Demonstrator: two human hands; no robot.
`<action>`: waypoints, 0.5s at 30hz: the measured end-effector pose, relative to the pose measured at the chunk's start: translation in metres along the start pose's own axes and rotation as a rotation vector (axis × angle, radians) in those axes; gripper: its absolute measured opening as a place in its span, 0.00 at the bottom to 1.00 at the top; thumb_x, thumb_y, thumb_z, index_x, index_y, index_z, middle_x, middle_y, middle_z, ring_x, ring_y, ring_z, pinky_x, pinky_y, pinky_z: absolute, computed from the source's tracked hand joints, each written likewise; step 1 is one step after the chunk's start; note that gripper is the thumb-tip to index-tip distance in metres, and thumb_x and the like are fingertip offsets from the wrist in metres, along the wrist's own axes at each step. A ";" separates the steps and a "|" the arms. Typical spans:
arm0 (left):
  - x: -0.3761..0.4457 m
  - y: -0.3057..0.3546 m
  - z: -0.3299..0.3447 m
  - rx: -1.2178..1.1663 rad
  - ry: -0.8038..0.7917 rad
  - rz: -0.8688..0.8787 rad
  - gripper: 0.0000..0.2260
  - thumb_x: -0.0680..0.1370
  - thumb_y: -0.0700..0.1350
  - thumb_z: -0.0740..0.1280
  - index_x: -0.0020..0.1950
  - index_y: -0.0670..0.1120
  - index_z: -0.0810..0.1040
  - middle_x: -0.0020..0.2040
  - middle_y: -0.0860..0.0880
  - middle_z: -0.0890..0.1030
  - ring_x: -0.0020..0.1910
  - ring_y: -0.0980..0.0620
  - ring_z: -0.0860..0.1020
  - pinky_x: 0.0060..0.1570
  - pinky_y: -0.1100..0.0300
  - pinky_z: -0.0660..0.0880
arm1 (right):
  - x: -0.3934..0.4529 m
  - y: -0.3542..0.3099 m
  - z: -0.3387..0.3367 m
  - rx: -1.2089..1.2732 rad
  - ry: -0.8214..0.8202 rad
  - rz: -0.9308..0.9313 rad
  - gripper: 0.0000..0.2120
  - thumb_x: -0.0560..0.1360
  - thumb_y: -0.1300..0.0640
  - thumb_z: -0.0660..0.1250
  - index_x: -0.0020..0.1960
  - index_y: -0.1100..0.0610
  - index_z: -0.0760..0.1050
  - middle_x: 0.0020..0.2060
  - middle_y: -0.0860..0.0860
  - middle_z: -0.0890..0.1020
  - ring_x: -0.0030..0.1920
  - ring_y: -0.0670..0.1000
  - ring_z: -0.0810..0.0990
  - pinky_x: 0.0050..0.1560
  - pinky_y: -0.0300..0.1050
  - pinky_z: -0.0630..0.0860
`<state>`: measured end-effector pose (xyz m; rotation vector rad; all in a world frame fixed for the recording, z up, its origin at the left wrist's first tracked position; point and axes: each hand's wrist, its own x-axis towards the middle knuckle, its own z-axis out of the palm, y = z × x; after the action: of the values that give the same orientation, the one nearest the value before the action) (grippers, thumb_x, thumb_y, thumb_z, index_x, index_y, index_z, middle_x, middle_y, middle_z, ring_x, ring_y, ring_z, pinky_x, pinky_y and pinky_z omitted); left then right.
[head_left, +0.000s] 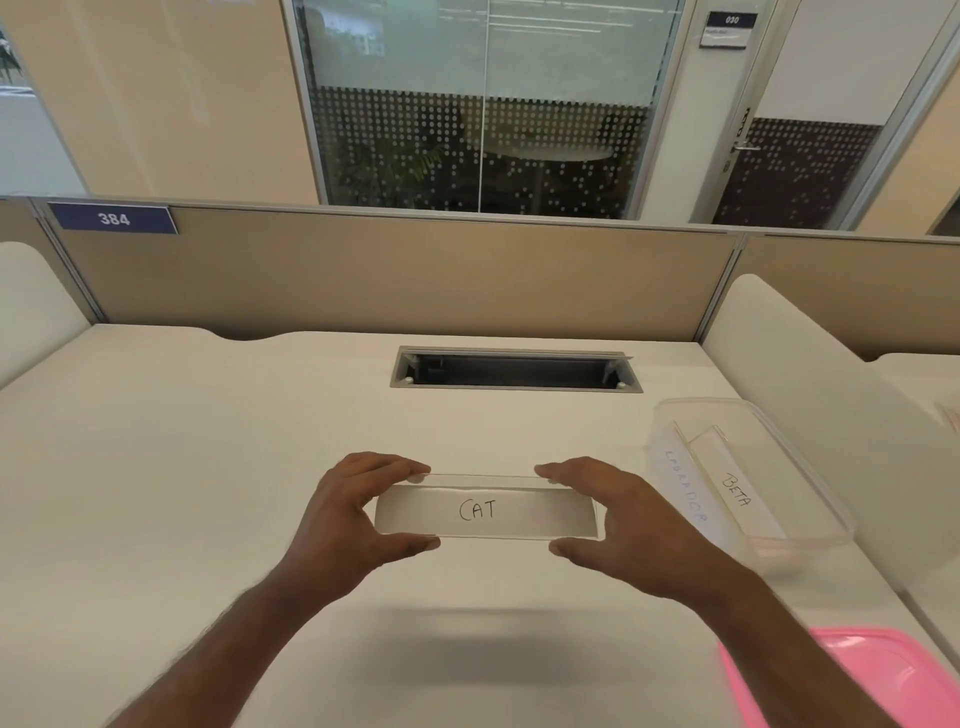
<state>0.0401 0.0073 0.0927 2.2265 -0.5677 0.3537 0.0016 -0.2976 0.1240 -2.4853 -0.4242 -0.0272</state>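
A clear acrylic name-plate holder with a paper slip reading "CAT" is held above the white desk. My left hand pinches its left end between thumb and fingers. My right hand curls around its right end, thumb under the lower edge and fingers over the top edge. The holder's shadow lies on the desk below it, nearer to me.
A clear plastic container at the right holds two more holders, one labelled "BETA". A pink lid lies at the near right. A cable slot opens in the desk behind. Beige partitions bound the back and sides.
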 end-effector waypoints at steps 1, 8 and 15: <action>0.001 0.000 0.000 0.003 0.000 0.004 0.28 0.59 0.61 0.79 0.57 0.56 0.82 0.55 0.67 0.78 0.58 0.62 0.74 0.57 0.55 0.72 | 0.001 0.001 0.001 0.009 0.008 0.002 0.31 0.68 0.49 0.76 0.68 0.39 0.70 0.60 0.34 0.74 0.49 0.31 0.73 0.49 0.29 0.65; 0.003 -0.008 0.007 -0.009 -0.010 0.014 0.30 0.59 0.59 0.81 0.59 0.56 0.81 0.56 0.67 0.78 0.60 0.62 0.73 0.59 0.64 0.70 | 0.001 0.009 0.006 0.018 0.031 -0.002 0.30 0.66 0.47 0.76 0.67 0.42 0.73 0.57 0.35 0.76 0.57 0.40 0.75 0.53 0.32 0.70; 0.005 -0.027 0.024 -0.067 -0.088 -0.105 0.44 0.59 0.67 0.78 0.72 0.65 0.67 0.70 0.70 0.66 0.70 0.67 0.64 0.65 0.69 0.62 | -0.001 0.021 0.004 0.022 0.092 0.037 0.30 0.63 0.45 0.75 0.65 0.43 0.75 0.56 0.35 0.77 0.56 0.39 0.76 0.55 0.32 0.71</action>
<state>0.0595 0.0030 0.0619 2.2056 -0.4987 0.1813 0.0068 -0.3114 0.1083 -2.4583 -0.3379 -0.1207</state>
